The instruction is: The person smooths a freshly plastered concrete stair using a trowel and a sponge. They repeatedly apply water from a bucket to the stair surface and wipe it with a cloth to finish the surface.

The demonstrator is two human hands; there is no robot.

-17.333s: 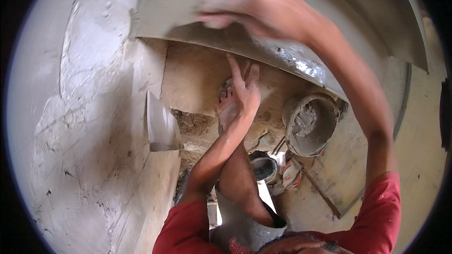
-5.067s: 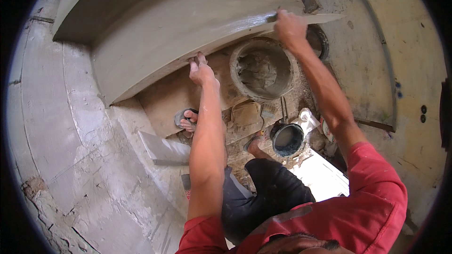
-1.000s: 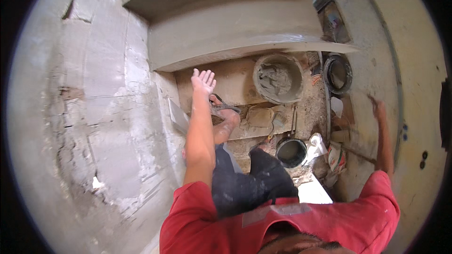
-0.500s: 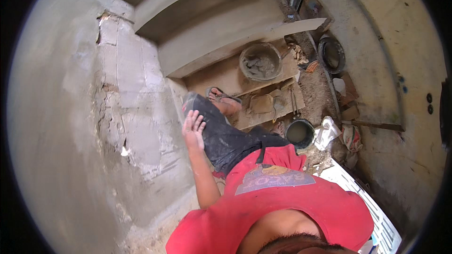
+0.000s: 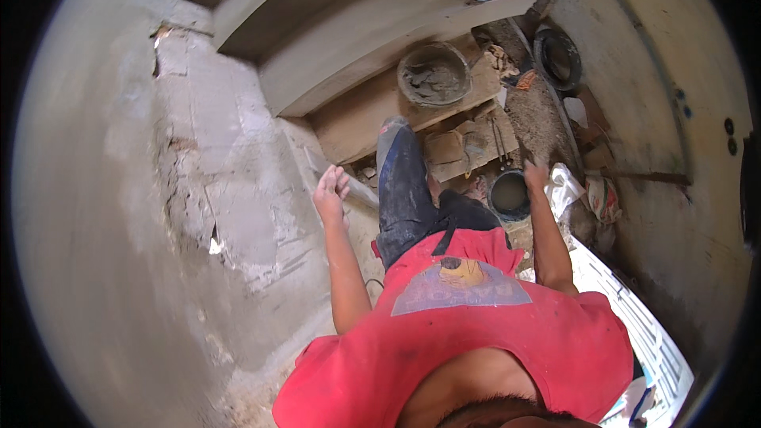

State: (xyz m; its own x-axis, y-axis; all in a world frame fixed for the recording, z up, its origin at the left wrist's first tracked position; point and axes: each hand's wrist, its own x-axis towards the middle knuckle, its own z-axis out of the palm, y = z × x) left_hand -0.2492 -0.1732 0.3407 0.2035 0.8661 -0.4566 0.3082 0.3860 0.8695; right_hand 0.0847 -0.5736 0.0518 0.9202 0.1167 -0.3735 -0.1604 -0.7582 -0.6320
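Observation:
My left hand (image 5: 331, 192) is raised near the patchy wall on the left, its fingers loosely bent and apart with nothing in them. On the right, my right hand (image 5: 537, 177) is closed beside the rim of a black bucket (image 5: 510, 196) with greyish liquid inside. A thin dark shape shows just beyond its fingers, too small to name. Farther ahead, a round tub (image 5: 434, 74) of wet grey mortar stands on the boards. My dark trousers (image 5: 404, 190) are smeared with grey, and one knee points ahead.
Plastered steps or ledges (image 5: 349, 24) rise ahead. To the left is a wall with bare blocks (image 5: 230, 119). A second black bucket (image 5: 557, 59), a crumpled white bag (image 5: 564, 190) and a white slatted panel (image 5: 626, 309) lie on the right. Rubble and sheets of cardboard (image 5: 444, 148) cover the floor.
My right arm has come into view, its hand beside the black bucket. The left hand has come off my leg and its fingers are more bent. My knee has swung to the right.

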